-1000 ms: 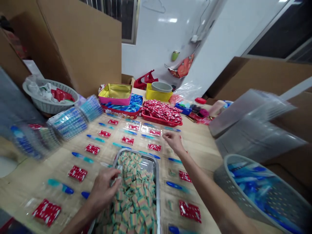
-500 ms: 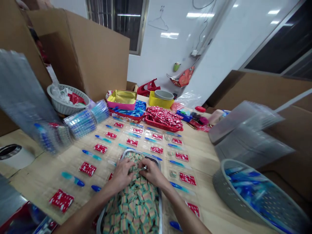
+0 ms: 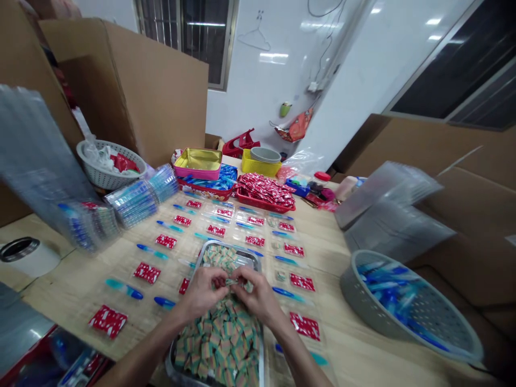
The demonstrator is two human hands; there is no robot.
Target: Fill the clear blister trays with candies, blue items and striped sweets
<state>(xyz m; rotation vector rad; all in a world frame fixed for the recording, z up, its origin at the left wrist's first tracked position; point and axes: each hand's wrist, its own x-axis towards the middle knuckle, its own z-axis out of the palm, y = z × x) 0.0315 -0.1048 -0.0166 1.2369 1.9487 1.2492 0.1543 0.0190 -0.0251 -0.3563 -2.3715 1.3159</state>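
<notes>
Both my hands meet above a metal tray heaped with small green-and-orange striped blocks. My left hand has its thumb and fingers pinched at the tray's middle. Facing it, my right hand is pinched too, with fingertips almost touching the left ones. Between the fingertips is a small striped block, partly hidden by the fingers. Around the tray lie clear plastic blister packs, many with a blue pen and a red spotted packet. A few on the right also hold a striped block.
At the right stands a grey basket of blue pens. A red tray of red packets and a pink tin sit at the back. Stacked clear packs and a white cup-like container are at left.
Both hands have drawn from the pile at the tray's far part toward me, and their fingertips have come together on a striped block. The view has shifted slightly.
</notes>
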